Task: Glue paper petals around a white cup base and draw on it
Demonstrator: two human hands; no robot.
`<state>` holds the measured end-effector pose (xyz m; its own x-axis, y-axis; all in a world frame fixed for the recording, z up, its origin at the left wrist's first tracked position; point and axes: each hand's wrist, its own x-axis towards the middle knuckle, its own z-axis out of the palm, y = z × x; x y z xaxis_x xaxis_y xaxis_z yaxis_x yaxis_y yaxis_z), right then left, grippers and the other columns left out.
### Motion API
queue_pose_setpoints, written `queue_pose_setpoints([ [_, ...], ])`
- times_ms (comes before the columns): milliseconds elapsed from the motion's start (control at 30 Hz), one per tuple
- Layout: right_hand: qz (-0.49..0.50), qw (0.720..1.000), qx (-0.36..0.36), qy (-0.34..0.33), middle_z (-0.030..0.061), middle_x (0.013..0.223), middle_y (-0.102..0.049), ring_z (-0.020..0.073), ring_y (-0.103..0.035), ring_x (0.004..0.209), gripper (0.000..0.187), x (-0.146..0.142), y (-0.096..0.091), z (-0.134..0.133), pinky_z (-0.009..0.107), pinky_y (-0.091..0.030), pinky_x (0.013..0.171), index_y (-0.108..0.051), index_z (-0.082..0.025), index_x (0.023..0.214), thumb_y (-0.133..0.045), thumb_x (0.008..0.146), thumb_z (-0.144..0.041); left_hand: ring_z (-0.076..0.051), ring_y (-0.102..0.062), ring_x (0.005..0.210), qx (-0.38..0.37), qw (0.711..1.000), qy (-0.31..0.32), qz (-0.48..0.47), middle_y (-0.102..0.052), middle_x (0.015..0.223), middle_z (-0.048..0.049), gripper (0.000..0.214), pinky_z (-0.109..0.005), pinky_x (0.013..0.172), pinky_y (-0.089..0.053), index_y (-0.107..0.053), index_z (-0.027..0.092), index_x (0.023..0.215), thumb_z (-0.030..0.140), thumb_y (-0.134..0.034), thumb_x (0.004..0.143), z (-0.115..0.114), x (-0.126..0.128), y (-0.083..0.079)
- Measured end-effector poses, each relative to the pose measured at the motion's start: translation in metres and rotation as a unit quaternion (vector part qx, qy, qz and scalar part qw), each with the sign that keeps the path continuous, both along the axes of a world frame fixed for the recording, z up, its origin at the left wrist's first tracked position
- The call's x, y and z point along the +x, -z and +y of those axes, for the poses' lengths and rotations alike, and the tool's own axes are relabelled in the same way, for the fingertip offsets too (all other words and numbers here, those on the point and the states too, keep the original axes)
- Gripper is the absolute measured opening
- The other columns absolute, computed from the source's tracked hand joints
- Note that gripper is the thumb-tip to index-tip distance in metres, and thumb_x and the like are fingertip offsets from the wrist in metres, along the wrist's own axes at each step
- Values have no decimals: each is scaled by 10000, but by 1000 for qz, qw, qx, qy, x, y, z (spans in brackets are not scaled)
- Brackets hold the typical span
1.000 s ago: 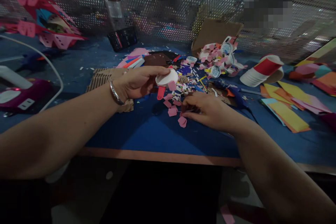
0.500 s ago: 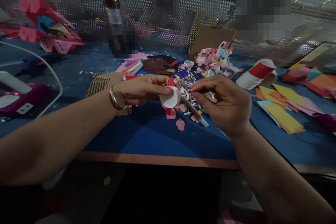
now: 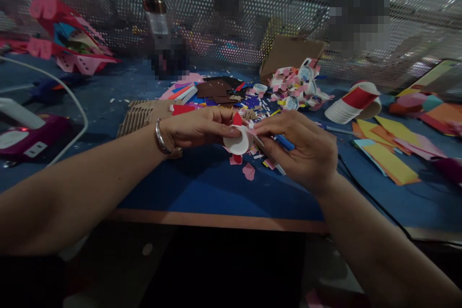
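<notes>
The left hand (image 3: 202, 128) pinches one white cup (image 3: 237, 144); right of the cup, one right hand (image 3: 305, 149) curls inward, its grip unclear.

Craft workspace (paper scraps (image 3: 249, 172) litter blue table (image 3: 202, 190)).

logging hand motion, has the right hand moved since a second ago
Yes: the fingertips of the right hand have shifted away from the table's front edge, to beside the white disc.
</notes>
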<state>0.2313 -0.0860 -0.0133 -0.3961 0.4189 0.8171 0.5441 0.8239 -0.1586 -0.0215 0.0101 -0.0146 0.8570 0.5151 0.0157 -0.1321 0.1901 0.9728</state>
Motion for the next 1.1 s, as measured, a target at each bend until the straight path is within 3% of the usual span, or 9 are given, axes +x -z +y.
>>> queue_pose_setpoints([
  [533,-62,998,19,-8,52,1126,-909,269,-868,1016,274,1,-1,1,465,-673,923,-762,-304,1169,-727,1074,-50,-113,-764,872,-11,1000,-2,8,-819,961,5,409,-207,813,-612,-819,163,951,370,-1141,806,-5,0,-4],
  [1100,-71,996,52,-7,18,1099,-912,247,-852,966,295,2,-1,4,431,-663,882,-789,-317,1214,-724,1073,-66,-120,-767,862,3,1000,3,17,-820,974,-15,457,-218,803,-619,-796,165,961,430,-1138,812,-2,-1,-1],
])
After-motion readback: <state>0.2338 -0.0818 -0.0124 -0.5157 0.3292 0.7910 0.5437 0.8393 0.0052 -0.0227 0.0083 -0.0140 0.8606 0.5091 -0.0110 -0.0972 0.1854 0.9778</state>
